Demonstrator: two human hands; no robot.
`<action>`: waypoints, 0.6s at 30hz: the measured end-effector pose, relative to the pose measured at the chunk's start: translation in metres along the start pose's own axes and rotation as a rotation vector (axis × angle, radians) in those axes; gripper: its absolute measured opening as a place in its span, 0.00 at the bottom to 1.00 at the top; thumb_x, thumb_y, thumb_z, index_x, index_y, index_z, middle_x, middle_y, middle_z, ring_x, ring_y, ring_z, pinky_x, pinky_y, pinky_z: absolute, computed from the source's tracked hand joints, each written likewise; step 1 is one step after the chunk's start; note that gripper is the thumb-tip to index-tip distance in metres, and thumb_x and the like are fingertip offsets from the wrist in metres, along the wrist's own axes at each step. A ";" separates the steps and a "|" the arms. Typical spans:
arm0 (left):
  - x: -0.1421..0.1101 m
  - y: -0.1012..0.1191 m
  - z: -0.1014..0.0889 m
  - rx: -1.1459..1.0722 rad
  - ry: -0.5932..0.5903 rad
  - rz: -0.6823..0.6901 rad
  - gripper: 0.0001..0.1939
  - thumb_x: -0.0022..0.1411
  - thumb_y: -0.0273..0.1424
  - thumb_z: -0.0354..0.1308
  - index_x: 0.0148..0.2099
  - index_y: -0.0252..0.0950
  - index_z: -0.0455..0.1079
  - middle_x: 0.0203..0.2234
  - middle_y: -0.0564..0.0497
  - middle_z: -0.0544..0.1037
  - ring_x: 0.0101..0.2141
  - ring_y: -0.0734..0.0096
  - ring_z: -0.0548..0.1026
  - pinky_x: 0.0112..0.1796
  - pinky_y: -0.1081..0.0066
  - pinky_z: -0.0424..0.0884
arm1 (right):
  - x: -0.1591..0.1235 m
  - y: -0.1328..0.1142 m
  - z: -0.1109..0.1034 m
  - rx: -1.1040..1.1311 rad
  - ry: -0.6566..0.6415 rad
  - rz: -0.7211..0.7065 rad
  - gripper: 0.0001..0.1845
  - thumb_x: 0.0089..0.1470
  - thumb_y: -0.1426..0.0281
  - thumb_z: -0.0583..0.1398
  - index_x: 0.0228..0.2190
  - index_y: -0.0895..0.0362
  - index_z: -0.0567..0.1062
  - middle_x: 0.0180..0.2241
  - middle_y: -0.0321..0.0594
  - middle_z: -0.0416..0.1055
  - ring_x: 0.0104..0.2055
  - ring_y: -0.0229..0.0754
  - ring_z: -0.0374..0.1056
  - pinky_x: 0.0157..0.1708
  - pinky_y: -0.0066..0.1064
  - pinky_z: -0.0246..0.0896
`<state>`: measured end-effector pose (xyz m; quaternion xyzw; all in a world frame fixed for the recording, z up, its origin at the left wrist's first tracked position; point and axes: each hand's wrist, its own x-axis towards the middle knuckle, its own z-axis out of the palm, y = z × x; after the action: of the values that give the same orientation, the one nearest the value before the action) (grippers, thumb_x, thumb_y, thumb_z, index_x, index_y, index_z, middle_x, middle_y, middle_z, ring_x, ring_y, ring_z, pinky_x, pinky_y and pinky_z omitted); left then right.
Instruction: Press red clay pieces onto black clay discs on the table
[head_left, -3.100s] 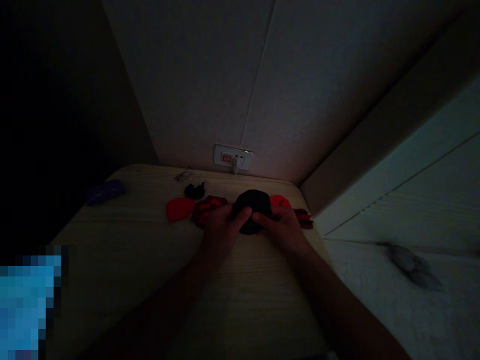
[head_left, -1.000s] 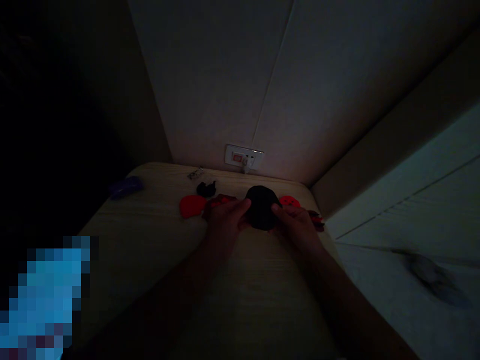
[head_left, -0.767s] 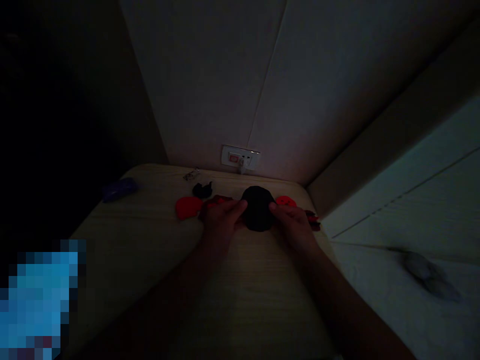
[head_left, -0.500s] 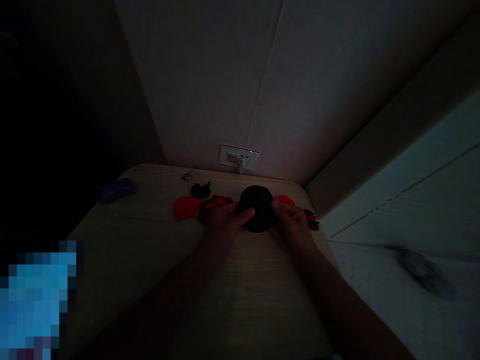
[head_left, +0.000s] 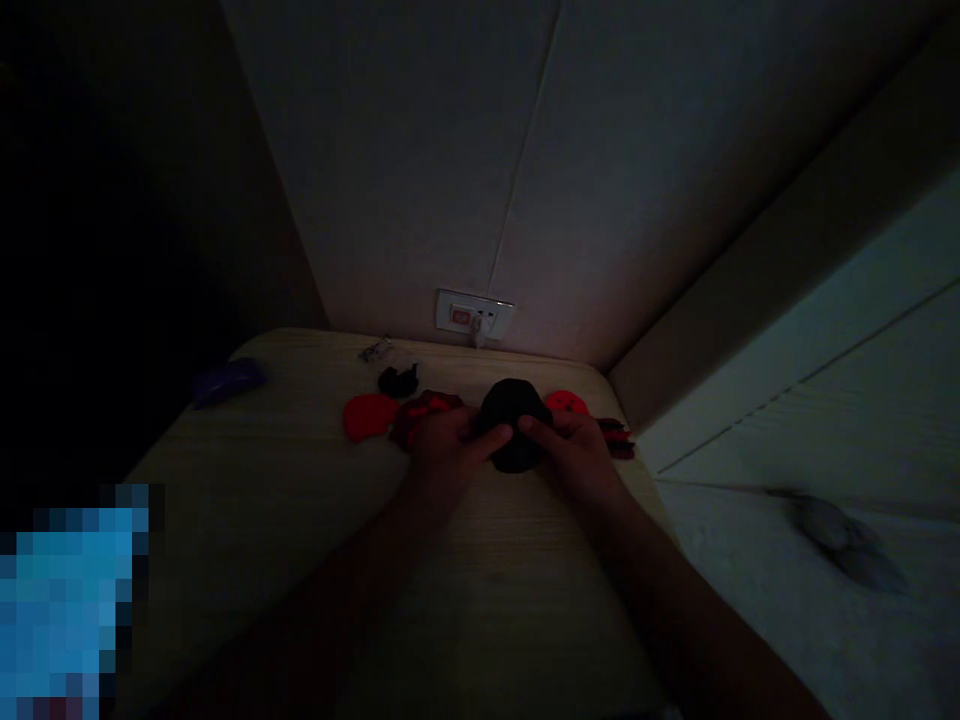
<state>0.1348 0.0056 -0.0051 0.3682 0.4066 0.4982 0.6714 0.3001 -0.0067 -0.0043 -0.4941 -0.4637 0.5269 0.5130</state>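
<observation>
Black disc (head_left: 515, 400) between both hands (head_left: 516, 430), wooden edge beyond

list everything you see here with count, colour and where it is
round flat piece: 1, black, between the hands
rounded flat piece: 1, bright red, left on the table
patterned flat piece: 1, dark and bright red, beside left hand
small irregular piece: 1, black, behind the reds
round piece: 1, red, behind right hand
layered pieces: count unclear, red and black, table's right edge
soft-looking item: 1, purple, table's left edge
wall socket: 1, white, above table
left hand: 1, holding black piece
right hand: 1, likewise
</observation>
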 end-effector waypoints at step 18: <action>-0.005 0.002 0.001 0.127 -0.008 0.092 0.17 0.54 0.42 0.69 0.37 0.32 0.80 0.27 0.49 0.80 0.29 0.67 0.77 0.31 0.70 0.72 | -0.005 -0.002 0.006 -0.037 0.037 -0.065 0.16 0.49 0.55 0.72 0.30 0.56 0.83 0.26 0.36 0.77 0.25 0.38 0.67 0.26 0.29 0.63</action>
<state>0.1340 0.0013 -0.0020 0.4304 0.4176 0.5002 0.6246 0.2947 -0.0119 -0.0016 -0.4977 -0.4797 0.4920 0.5292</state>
